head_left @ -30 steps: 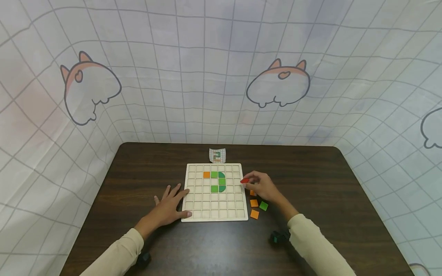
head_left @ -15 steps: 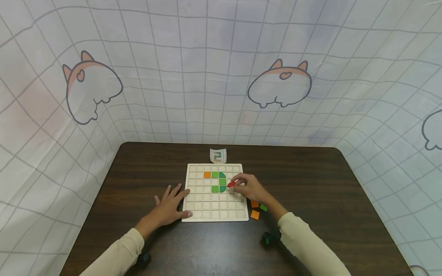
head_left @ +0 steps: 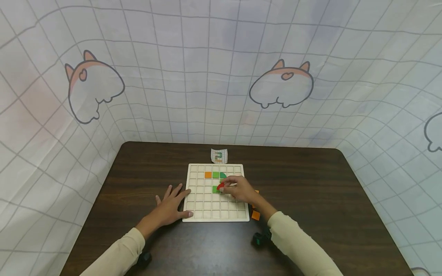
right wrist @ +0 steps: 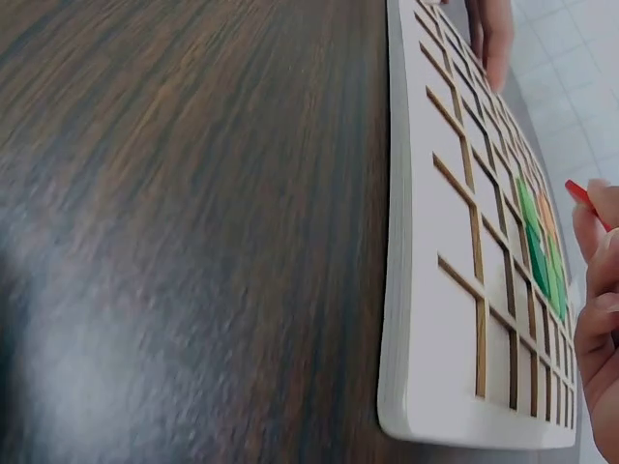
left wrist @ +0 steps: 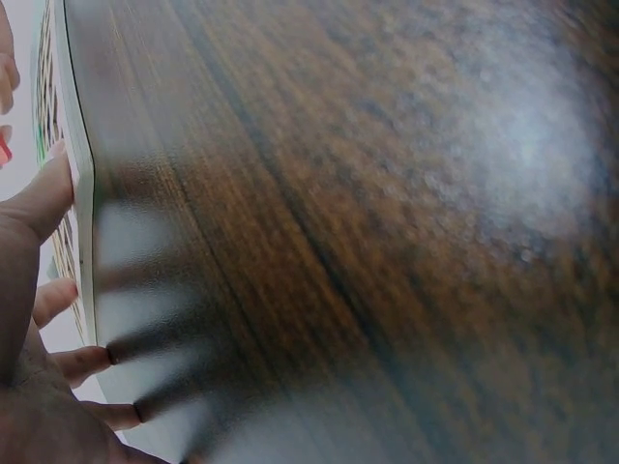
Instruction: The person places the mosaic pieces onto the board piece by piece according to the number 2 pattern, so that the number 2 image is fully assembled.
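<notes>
Someone's right hand [head_left: 241, 189] pinches a red piece [head_left: 220, 186] between thumb and fingers over the middle of a pale gridded board [head_left: 203, 205], as the head view shows. The piece covers part of a lower green square [head_left: 215, 189]; on the far side an orange square [head_left: 208, 174], an upper green square [head_left: 215, 174] and a dark green rounded piece [head_left: 223, 175] sit in a row. The left hand [head_left: 167, 210] is spread wide, thumb and index finger on the board's left edge. Orange pieces [head_left: 256, 215] lie on the dark table [head_left: 145, 172] just right of the board, partly hidden by the right forearm. A small printed card [head_left: 219, 156] lies by the board's far edge.

From the left wrist, the thumb touches the board's rim, the other fingers fanned apart.

From the right wrist, the red piece juts tilted from the pinching fingers, seemingly raised above the board.
</notes>
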Available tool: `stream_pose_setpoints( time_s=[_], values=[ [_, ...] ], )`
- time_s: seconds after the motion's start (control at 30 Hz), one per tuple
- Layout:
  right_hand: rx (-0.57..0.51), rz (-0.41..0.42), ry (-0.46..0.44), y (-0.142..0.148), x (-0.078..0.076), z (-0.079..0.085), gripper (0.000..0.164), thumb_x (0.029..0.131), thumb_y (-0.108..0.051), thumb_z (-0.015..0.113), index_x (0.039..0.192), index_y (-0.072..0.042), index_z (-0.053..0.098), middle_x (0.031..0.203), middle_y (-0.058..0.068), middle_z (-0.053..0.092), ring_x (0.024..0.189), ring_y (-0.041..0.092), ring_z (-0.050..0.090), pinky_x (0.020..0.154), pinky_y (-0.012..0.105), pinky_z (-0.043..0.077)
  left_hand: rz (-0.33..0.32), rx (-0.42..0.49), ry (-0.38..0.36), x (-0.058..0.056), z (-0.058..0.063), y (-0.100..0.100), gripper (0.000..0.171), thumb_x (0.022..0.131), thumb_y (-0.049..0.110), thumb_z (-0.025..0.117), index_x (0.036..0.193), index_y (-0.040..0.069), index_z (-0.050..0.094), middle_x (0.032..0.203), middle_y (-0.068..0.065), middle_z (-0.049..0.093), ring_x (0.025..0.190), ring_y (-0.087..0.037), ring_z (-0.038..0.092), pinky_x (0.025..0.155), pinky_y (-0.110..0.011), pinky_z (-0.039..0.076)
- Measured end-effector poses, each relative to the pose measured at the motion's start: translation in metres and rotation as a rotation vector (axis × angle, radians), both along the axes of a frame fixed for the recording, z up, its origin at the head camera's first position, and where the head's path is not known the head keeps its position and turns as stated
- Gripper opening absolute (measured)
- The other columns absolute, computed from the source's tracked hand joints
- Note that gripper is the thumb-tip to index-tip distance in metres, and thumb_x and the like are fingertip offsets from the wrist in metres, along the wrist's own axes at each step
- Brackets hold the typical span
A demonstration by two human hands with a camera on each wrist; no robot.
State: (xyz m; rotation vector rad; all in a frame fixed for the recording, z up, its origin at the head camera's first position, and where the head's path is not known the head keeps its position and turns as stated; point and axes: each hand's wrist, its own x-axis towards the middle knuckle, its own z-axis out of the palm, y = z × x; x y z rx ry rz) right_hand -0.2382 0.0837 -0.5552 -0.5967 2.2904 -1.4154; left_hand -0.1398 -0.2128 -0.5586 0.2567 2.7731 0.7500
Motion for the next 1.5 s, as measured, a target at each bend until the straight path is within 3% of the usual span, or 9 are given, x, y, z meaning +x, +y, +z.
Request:
stream_pose_setpoints(
  time_s=[0.27, 0.67, 1.0, 1.5],
  values=[
    [0.030, 0.007, 0.025, -0.016, 0.001, 0.000, 0.032, 0.094, -0.020, 0.072, 0.122, -0.004, 0.072, 0.093, 0.005, 0.071, 0.049, 0.007, 0.048, 0.049, 0.022, 0.042, -0.002, 0.002, -0.001, 0.000, 0.000, 0.000, 0.085, 0.086, 0.055, 0.074, 0.156, 0.021, 0.040, 0.167, -0.017, 0.020, 0.152, -0.051, 0.006, 0.100, -0.088, 0.003],
    [0.049, -0.010, 0.001, -0.035, 0.001, -0.005, 0.029, 0.092, -0.014, 0.074, 0.120, -0.006, 0.072, 0.094, 0.008, 0.074, 0.056, 0.012, 0.061, 0.052, 0.024, 0.051, 0.003, -0.014, -0.005, -0.002, -0.002, 0.000, 0.085, 0.085, 0.057, 0.073, 0.156, 0.022, 0.040, 0.167, -0.017, 0.020, 0.152, -0.051, 0.007, 0.100, -0.088, 0.005],
    [0.120, -0.020, 0.076, -0.045, 0.000, -0.003, 0.026, 0.090, -0.019, 0.077, 0.113, -0.007, 0.074, 0.091, 0.005, 0.075, 0.073, 0.010, 0.063, 0.059, 0.023, 0.048, -0.001, -0.015, -0.006, -0.001, 0.001, 0.000, 0.085, 0.086, 0.056, 0.074, 0.156, 0.021, 0.040, 0.166, -0.018, 0.020, 0.151, -0.053, 0.007, 0.100, -0.089, 0.005],
    [0.189, 0.003, 0.193, -0.055, 0.003, -0.004, 0.020, 0.092, -0.016, 0.074, 0.109, -0.008, 0.076, 0.084, -0.003, 0.072, 0.079, 0.008, 0.060, 0.078, 0.028, 0.052, -0.003, 0.003, 0.010, 0.001, 0.004, 0.000, 0.084, 0.086, 0.054, 0.074, 0.155, 0.019, 0.041, 0.166, -0.019, 0.021, 0.151, -0.053, 0.008, 0.099, -0.089, 0.005]
  ],
)
